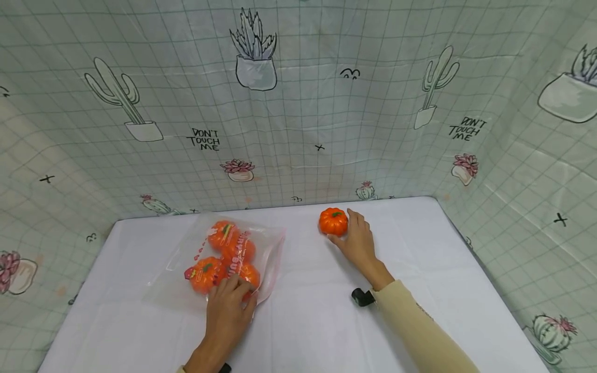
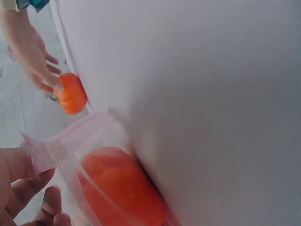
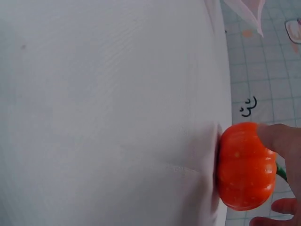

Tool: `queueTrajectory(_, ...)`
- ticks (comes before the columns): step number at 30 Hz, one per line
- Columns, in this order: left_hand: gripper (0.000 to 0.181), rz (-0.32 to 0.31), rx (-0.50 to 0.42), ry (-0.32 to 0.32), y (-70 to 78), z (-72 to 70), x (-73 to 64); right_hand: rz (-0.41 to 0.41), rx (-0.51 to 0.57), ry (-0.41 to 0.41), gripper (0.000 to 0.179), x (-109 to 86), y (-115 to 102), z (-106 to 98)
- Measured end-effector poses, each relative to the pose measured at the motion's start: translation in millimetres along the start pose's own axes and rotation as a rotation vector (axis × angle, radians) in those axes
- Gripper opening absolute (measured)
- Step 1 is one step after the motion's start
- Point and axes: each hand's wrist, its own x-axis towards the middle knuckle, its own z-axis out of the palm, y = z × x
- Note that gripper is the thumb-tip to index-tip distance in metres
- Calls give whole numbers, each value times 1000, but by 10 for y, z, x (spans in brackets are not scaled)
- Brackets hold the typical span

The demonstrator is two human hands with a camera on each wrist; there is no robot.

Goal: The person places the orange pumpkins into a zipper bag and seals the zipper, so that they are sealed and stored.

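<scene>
A small orange toy pumpkin [image 1: 333,221] with a green stem sits near the table's far edge. My right hand [image 1: 356,242] is at its right side, fingers spread; in the right wrist view the thumb touches the pumpkin [image 3: 247,167] while other fingers stand apart from it. Left of it lies a clear plastic bag [image 1: 270,259] with red print and a pink edge, holding several similar pumpkins. My left hand [image 1: 230,311] is at the bag's near side. Seen from the left wrist, its thumb and forefinger pinch the bag's pink rim [image 2: 44,157].
A white cloth covers the table [image 1: 303,321]. Behind and beside it hangs a grid-patterned curtain [image 1: 298,114] printed with cacti. A small black device [image 1: 361,297] is strapped at the right wrist.
</scene>
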Motion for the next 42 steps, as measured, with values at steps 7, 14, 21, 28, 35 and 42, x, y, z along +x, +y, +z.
queueTrajectory(7,18,10,-10,5,1,0,-2,17,4,-52,84,109,37,64)
queueTrajectory(14,18,14,-6,16,-13,7,-15,39,27,-59,82,148,11,114)
queueTrajectory(21,17,-20,-7,-15,-10,-1,-23,19,40,-68,79,77,-12,143)
queueTrajectory(28,18,-12,-7,-8,0,-6,-12,-62,116,-65,76,-140,-154,125)
queueTrajectory(35,19,-20,-7,-17,13,-12,-5,-215,172,-81,78,-523,-430,125)
queueTrajectory(42,18,-29,-6,-16,21,-1,-1,-312,211,-141,78,-789,-705,254)
